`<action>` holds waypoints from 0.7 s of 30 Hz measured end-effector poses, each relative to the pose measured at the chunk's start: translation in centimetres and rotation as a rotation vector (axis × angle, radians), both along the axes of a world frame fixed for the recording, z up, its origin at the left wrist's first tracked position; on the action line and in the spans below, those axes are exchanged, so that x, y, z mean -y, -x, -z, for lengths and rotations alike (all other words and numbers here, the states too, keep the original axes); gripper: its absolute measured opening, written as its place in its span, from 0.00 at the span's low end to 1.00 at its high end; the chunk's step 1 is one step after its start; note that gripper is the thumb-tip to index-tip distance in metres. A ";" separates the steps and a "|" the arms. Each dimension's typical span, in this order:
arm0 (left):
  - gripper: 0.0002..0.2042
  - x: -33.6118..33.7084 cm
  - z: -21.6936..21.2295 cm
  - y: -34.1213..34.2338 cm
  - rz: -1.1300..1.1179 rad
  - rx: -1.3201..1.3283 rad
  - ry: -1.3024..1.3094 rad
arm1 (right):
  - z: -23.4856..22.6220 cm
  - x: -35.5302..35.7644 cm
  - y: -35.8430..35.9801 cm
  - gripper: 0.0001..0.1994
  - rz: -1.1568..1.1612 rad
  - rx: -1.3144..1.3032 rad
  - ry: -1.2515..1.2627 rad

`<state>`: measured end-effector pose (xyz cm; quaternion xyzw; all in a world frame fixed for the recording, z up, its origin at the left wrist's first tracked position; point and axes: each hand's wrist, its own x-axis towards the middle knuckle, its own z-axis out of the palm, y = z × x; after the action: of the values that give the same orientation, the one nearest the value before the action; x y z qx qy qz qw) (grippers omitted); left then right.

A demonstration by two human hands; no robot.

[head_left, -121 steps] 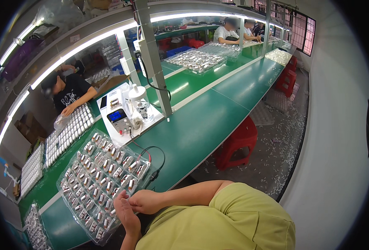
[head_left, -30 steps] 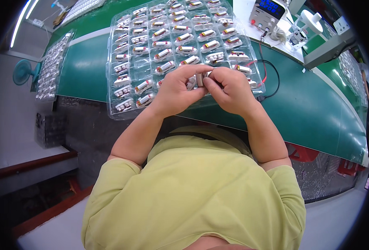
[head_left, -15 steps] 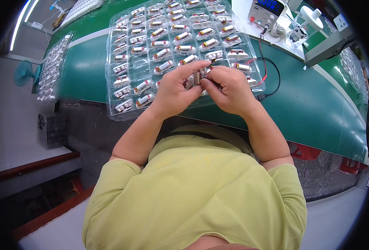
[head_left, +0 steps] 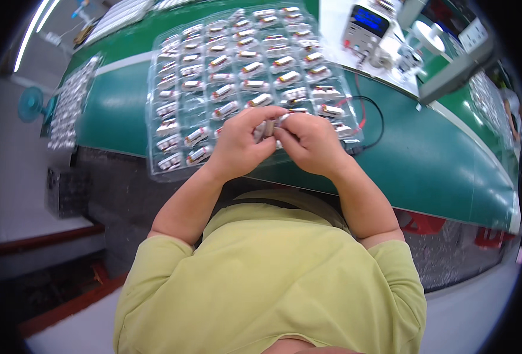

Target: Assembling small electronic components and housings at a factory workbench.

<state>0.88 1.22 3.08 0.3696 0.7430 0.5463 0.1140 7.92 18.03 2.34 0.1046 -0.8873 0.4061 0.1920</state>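
i look down over a yellow-green shirt (head_left: 272, 283) at my two hands, which meet over the near edge of a clear plastic tray (head_left: 172, 171) on a green workbench (head_left: 426, 171). my left hand (head_left: 237, 147) is curled, thumb and fingertips pinched on a small silvery cell (head_left: 268, 128). my right hand (head_left: 311, 144) is curled too, its fingertips closing on the same piece from the other side, so both hands grip it together, just above the tray's front rows. i cannot tell exactly how the piece sits between the fingers, since the knuckles hide most of it.

the tray holds many little pockets, most filled with similar small cells with short wires (head_left: 255, 68). a thin black and red cable (head_left: 372, 112) loops on the bench just beside the tray's right edge, leading toward a small meter with a blue screen (head_left: 364, 26).

what i judge could go wrong: the piece is tiny and smooth, so a loosened pinch could drop it among the filled pockets, where it would be hard to tell apart. my wrists hover over the tray's front lip, which overhangs the bench edge; pressing down there could tip it and spill the rows. a stray finger could also snag the cable.
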 end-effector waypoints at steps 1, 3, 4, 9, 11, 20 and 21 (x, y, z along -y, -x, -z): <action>0.20 0.2 0.1 0.1 0.005 0.013 0.014 | 0.0 -0.2 -0.1 0.10 -0.039 -0.004 0.008; 0.19 0.0 -0.4 0.1 0.040 0.018 -0.048 | -0.5 0.1 -0.7 0.08 -0.008 0.054 0.078; 0.19 0.1 -0.8 -0.1 0.037 0.073 -0.001 | -0.7 0.5 -0.8 0.08 -0.047 0.054 0.087; 0.19 2.8 1.0 3.1 -0.353 -0.122 -0.054 | -1.3 -1.1 -1.4 0.08 0.004 0.189 0.354; 0.17 5.7 0.5 6.4 -0.524 -0.017 -0.065 | -1.5 -2.7 -0.9 0.08 0.017 0.165 0.440; 0.16 10.2 0.7 9.2 -0.320 -0.370 0.679 | 0.0 -1.2 -0.3 0.10 0.018 0.208 0.533; 0.16 10.0 1.1 9.1 -0.341 -0.458 0.603 | -0.2 -1.1 -0.4 0.10 0.031 0.210 0.537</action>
<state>-8.19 -8.83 2.01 0.3032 0.9264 0.2189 -0.0435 8.29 19.12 2.54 -0.0065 -0.7646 0.6320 0.1261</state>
